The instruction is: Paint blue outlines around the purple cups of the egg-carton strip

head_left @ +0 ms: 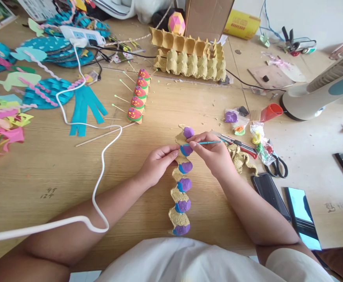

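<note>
A long egg-carton strip [180, 194] lies lengthwise on the wooden table in front of me, its bumps covered with purple and blue clay. My left hand [160, 161] pinches the strip's left edge near its far end, thumb and fingers together. In my right hand [211, 150] is a thin blue tool [209, 142], its tip at the blue patch of the second bump from the far end. The farthest bump is purple, with no blue visible on it. Beyond my left hand stands a red and green caterpillar strip [138, 98] with smiling faces and pins.
Egg cartons [195, 64] sit at the back. A white cable [103, 156] crosses the left side and passes over my left forearm. To the right are a utility knife [242, 145], scissors [277, 166], carton scraps, clay bags, phones [269, 194] and a white appliance [303, 100].
</note>
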The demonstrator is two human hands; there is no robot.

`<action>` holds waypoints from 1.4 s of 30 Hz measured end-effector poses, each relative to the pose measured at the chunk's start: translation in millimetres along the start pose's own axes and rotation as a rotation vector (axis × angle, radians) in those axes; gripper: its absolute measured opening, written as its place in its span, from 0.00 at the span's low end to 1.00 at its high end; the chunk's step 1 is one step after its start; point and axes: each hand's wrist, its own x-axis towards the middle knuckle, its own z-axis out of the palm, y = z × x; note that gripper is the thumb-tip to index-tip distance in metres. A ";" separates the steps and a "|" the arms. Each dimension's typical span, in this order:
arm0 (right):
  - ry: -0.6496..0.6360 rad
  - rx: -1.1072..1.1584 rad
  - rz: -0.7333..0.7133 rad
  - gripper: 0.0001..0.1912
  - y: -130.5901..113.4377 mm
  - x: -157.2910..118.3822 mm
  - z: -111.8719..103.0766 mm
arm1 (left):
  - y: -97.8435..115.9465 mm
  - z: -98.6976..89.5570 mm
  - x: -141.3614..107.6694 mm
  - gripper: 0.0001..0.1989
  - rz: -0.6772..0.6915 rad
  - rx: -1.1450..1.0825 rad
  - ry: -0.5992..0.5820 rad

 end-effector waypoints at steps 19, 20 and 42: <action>-0.211 -0.350 -0.490 0.05 -7.4 5.8 -15.6 | 14.4 3.5 5.3 0.19 -0.076 -0.276 0.009; -0.207 -0.352 -0.492 0.05 -7.3 5.5 -14.8 | 14.1 3.5 5.4 0.18 -0.074 -0.276 0.006; -0.144 -0.415 -0.524 0.05 -8.8 -1.3 -7.5 | 14.1 4.2 3.5 0.18 -0.069 -0.271 -0.008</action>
